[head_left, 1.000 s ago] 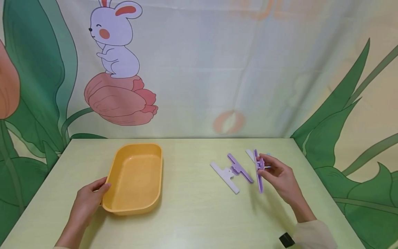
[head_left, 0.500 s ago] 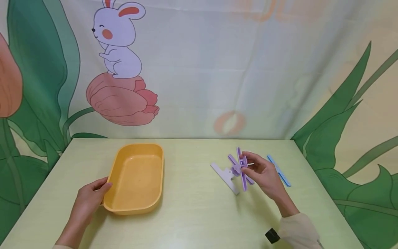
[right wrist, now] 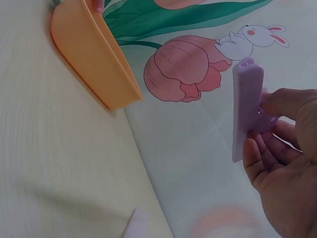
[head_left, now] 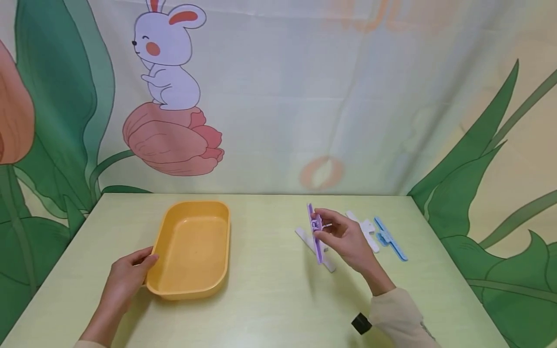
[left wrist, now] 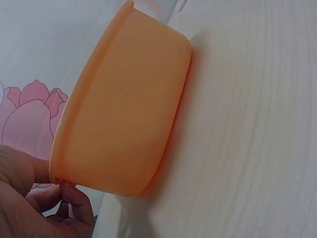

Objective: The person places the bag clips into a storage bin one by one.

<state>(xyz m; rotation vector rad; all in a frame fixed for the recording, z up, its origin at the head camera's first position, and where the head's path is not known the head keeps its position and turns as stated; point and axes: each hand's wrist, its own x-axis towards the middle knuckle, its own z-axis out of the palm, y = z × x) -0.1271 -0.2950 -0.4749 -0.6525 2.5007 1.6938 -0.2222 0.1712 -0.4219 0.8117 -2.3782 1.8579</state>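
Note:
My left hand (head_left: 126,276) pinches the left rim of a yellow plastic tray (head_left: 191,251), thumb on top and fingers below in the left wrist view. My right hand (head_left: 344,237) holds a purple bag clip (head_left: 316,233) by its handle, raised above the table with its long bar upright. In the right wrist view, the purple clip (right wrist: 247,106) sits between thumb and fingers. A pale clip (head_left: 329,265) lies on the table beneath it, partly covered.
Right of my right hand lie a white clip (head_left: 370,237) and a blue clip (head_left: 391,240). A printed curtain (head_left: 270,106) hangs behind the table's (head_left: 261,304) back edge. A black cube (head_left: 361,323) is at my right sleeve.
My right hand has moved left with the purple clip, uncovering the white and blue clips. A second purple clip on the table is now hidden behind the hand. The left hand stays at the tray.

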